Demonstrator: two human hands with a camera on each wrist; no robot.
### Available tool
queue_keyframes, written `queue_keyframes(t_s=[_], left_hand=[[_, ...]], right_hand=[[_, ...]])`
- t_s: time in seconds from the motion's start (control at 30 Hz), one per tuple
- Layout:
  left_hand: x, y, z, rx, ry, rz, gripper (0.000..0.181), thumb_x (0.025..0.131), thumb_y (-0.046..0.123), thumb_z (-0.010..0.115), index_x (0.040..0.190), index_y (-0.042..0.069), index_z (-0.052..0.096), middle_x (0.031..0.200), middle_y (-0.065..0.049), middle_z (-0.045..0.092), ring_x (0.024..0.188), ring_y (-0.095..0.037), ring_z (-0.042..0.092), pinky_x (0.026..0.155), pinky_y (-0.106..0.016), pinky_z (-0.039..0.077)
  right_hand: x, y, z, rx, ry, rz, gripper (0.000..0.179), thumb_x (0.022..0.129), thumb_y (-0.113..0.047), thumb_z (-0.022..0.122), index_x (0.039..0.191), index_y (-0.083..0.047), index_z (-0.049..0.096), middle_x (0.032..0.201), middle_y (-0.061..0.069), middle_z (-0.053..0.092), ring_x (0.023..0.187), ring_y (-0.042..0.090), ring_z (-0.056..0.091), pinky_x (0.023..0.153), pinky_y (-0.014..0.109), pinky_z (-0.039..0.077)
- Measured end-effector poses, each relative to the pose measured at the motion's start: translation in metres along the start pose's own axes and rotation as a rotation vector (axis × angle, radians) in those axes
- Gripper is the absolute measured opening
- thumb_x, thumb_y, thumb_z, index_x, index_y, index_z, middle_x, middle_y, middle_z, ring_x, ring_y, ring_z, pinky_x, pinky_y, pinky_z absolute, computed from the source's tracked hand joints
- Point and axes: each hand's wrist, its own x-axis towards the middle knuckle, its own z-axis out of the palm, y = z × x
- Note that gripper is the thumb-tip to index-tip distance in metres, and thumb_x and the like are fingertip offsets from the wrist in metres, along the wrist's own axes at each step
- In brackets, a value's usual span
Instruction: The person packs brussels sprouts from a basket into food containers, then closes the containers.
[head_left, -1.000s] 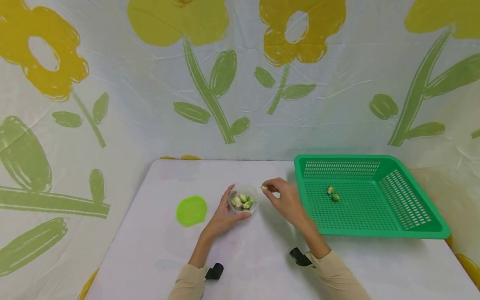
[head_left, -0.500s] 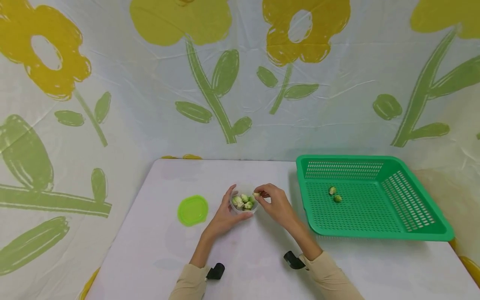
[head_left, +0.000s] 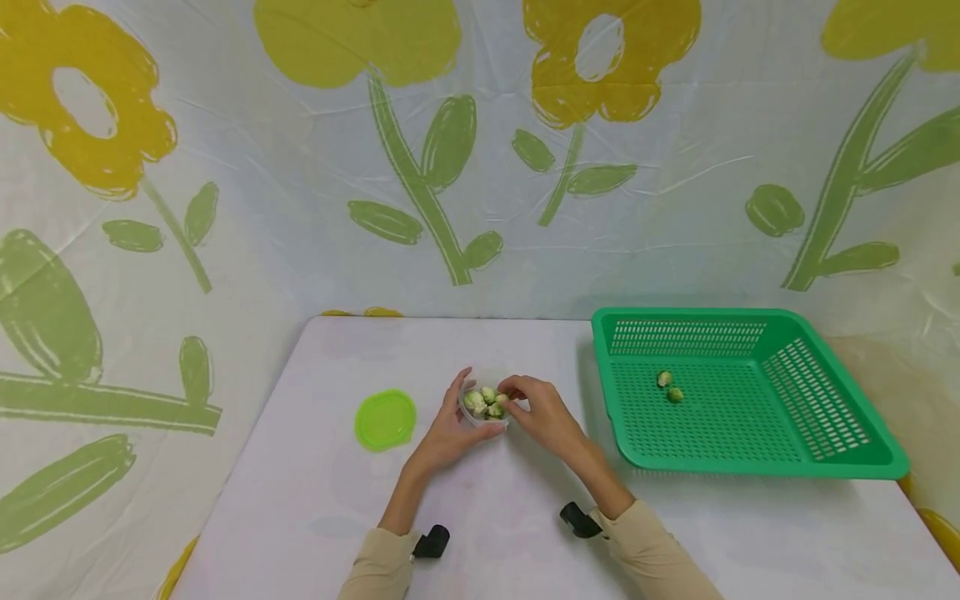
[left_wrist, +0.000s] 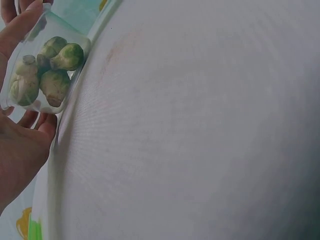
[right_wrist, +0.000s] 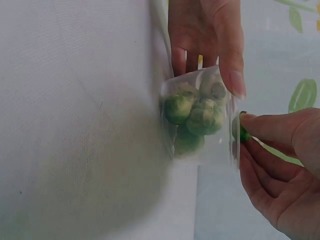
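My left hand [head_left: 447, 433] grips a small clear plastic container [left_wrist: 75, 37] from its left side, thumb and fingers round the wall. Inside it lie several Brussels sprouts [right_wrist: 202, 117], green with pale stem ends, seen through the clear wall in both wrist views. At the container's right rim my right hand [head_left: 546, 415] pinches one more Brussels sprout [right_wrist: 242, 129] between thumb and fingers, right at the opening. Most of that sprout is hidden by the fingertips and the rim.
A large green plastic basket [head_left: 621, 450] with slotted walls stands on the right of the white table [head_left: 315, 508]. Two Brussels sprouts [head_left: 670, 387] lie in it. Left of the container is a lime-green lid [head_left: 385, 421]. A flower-print cloth [head_left: 300, 167] hangs behind the table.
My right hand has moved left from near the basket to the container's rim, carrying the pinched Brussels sprout. The left hand has stayed round the container.
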Motion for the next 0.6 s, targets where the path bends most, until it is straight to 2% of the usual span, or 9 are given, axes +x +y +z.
queue_keyframes(t_s=[0.1,0.33,0.5,0.6], left_hand=[[0.0,-0.001,0.0,-0.002,-0.006,0.01,0.113,0.083,0.043,0.087,0.166,0.03,0.011,0.168,-0.006,0.022,0.155,-0.023,0.019,0.123,-0.055,0.022],[0.001,0.002,-0.001,0.01,0.002,0.006,0.112,0.081,0.044,0.088,0.164,0.036,0.014,0.167,-0.004,0.024,0.155,-0.023,0.019,0.123,-0.054,0.022],[0.001,0.001,-0.002,0.004,-0.008,0.018,0.113,0.083,0.042,0.087,0.166,0.029,0.012,0.168,-0.006,0.022,0.155,-0.026,0.018,0.122,-0.056,0.022],[0.0,0.0,-0.002,-0.007,-0.016,0.018,0.113,0.083,0.041,0.087,0.166,0.028,0.011,0.168,-0.005,0.021,0.155,-0.025,0.018,0.122,-0.055,0.022]], right_hand=[[0.0,0.0,0.0,-0.003,-0.031,0.002,0.013,0.092,0.001,0.075,0.105,0.002,0.073,0.102,0.013,0.074,0.096,0.029,0.071,0.085,0.049,0.058],[0.006,0.0,-0.003,-0.011,-0.142,0.007,0.011,0.092,0.001,0.074,0.103,0.001,0.075,0.1,0.011,0.074,0.095,0.028,0.069,0.086,0.051,0.056],[0.012,0.001,-0.006,-0.001,-0.229,0.0,0.008,0.092,0.002,0.073,0.101,0.001,0.074,0.098,0.01,0.074,0.093,0.026,0.068,0.086,0.051,0.056],[0.014,0.001,-0.007,0.016,-0.26,-0.005,0.007,0.093,0.001,0.074,0.099,0.002,0.074,0.097,0.011,0.074,0.093,0.025,0.068,0.087,0.052,0.056]])
